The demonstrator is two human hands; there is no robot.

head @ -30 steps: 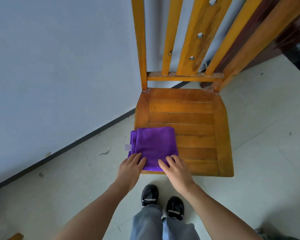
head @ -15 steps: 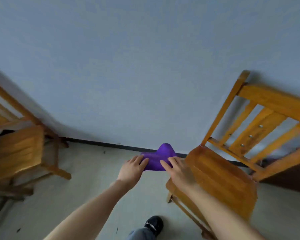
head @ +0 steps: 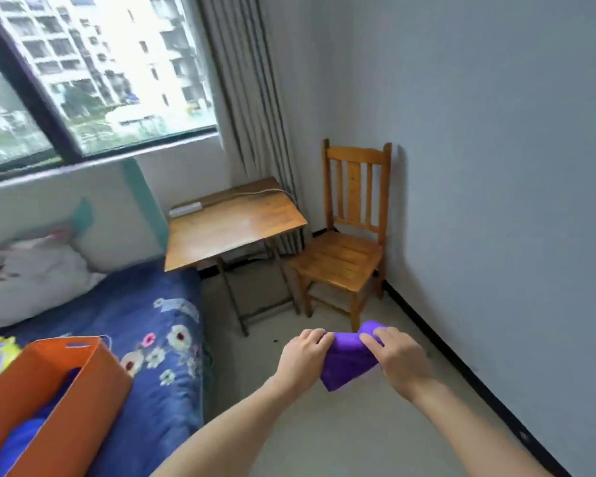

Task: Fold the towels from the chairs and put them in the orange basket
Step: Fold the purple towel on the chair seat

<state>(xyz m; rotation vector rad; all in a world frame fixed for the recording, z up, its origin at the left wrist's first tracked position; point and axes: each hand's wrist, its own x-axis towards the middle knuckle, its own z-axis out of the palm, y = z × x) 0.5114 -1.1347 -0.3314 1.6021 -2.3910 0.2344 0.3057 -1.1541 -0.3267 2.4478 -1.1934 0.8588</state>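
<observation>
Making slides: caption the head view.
Left hand and right hand hold a folded purple towel; orange basket sits on the bed.

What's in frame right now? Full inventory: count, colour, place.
towel: 1, purple, folded, held in the air between both hands
basket: 1, orange, on the bed, lower left
fabric: blue, inside the basket; count unclear
chair: 1, orange-brown wood, against the right wall
table: 1, brown wood, between bed and chair
power strip: 1, white, on the table's far left
bed cover: 1, dark blue with flowers, left
pillow: 1, white with faint print, on the bed
curtain: 1, grey, right of the window
left hand: 1, grips the towel's left end
right hand: 1, grips the towel's right end
</observation>
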